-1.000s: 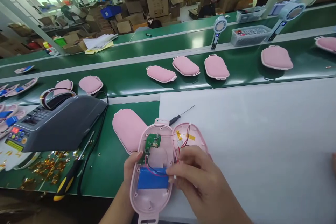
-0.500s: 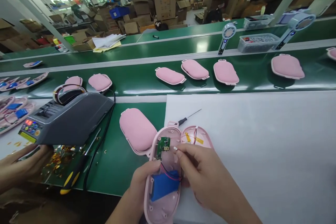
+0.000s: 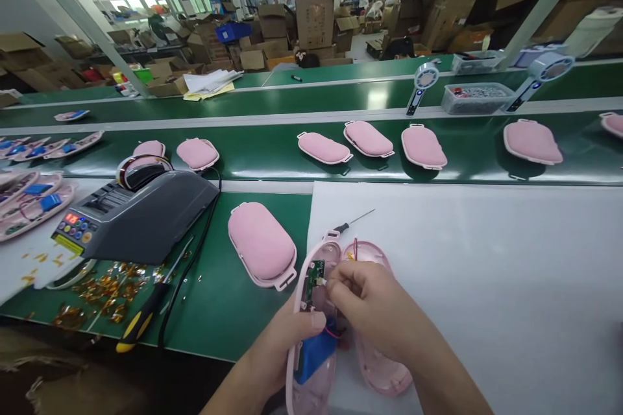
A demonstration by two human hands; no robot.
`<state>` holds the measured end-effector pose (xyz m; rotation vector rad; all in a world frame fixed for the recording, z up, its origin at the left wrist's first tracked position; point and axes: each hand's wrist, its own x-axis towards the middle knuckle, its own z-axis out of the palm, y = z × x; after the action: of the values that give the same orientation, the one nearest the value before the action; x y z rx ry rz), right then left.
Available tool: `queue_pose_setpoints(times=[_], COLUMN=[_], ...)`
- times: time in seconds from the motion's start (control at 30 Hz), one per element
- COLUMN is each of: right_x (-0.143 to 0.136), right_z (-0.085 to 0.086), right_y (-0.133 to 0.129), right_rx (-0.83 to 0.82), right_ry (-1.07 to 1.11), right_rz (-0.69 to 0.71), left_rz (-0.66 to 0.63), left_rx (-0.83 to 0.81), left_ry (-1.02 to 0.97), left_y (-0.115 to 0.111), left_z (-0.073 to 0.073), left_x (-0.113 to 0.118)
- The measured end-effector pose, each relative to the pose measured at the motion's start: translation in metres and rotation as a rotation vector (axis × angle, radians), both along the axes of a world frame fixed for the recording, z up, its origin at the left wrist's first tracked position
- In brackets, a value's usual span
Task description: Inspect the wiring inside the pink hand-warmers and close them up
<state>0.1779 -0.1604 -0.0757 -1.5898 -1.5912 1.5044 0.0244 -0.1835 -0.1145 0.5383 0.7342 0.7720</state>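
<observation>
My left hand (image 3: 280,343) is closed around the left edge of an open pink plastic shell (image 3: 306,395), thumb on the rim. The shell is tilted on its side. Inside it sit a green circuit board (image 3: 314,280) and a blue-wrapped battery (image 3: 318,356) with thin wires. The fingertips of my right hand (image 3: 360,292) pinch a small white connector (image 3: 322,282) at the board's right edge; whether it is seated there I cannot tell. Behind my right hand lies the matching pink half shell (image 3: 382,369) on the white sheet, partly covered.
A closed pink case (image 3: 263,243) lies left of my hands. A thin screwdriver (image 3: 355,220) rests beyond the shell. At left stand a grey tape dispenser (image 3: 150,214), a yellow-black screwdriver (image 3: 141,324) and amber tape scraps (image 3: 114,288). Several pink cases (image 3: 423,146) line the green belt (image 3: 263,168).
The held shell has turned onto its side, and my right hand has brought the white connector to the board. Another person's hand at the far left has gone from view.
</observation>
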Motion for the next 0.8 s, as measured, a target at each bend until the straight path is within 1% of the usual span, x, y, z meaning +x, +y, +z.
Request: queue_pose_setpoints(times=[0.1,0.2,0.23,0.3,0.37,0.4,0.47,0.53,0.57,0.6,0.63,0.7,0.73,0.8], right_x=[0.004,0.007,0.007,0.008,0.010,0.013,0.019,0.025,0.027,0.028,0.027,0.025,0.024,0.023], right_z=[0.000,-0.002,-0.003,-0.003,-0.002,0.000,0.001,0.002,0.002,0.001,0.000,-0.003,-0.004,-0.006], right_y=[0.003,0.004,0.003,0.000,-0.004,-0.006,-0.009,-0.009,-0.008,-0.006,-0.004,-0.001,0.000,0.000], right_rx=[0.005,0.013,0.020,0.074,0.142,0.173,0.229,0.246,0.238,0.216,0.186,0.160,0.164,0.151], right_ry=[0.016,0.067,0.076,0.062,0.061,0.070,0.036,-0.103,-0.168,-0.197,-0.177,-0.039,0.051,0.213], right_rz=[0.018,0.049,0.047,0.020,-0.055,-0.118,-0.300,-0.462,-0.493,-0.487,-0.453,-0.388,-0.380,-0.405], left_rz=[-0.049,-0.080,-0.084,-0.082,-0.057,-0.041,-0.016,-0.007,-0.006,-0.002,0.003,0.009,0.009,-0.013], left_rx=[0.126,0.268,0.273,0.220,0.153,0.136,0.131,0.129,0.127,0.128,0.134,0.151,0.160,0.160], left_ry=[0.155,0.239,0.248,0.245,0.198,0.155,0.070,0.026,0.024,0.030,0.038,0.060,0.069,0.086], left_y=[0.002,0.004,0.004,0.005,0.007,0.007,0.008,0.008,0.008,0.008,0.007,0.007,0.007,0.009], left_z=[0.006,0.014,0.015,0.013,0.006,0.002,-0.005,-0.009,-0.009,-0.009,-0.008,-0.007,-0.007,-0.009], left_x=[-0.003,-0.002,-0.001,0.002,0.005,0.006,0.008,0.009,0.009,0.009,0.009,0.008,0.007,0.004])
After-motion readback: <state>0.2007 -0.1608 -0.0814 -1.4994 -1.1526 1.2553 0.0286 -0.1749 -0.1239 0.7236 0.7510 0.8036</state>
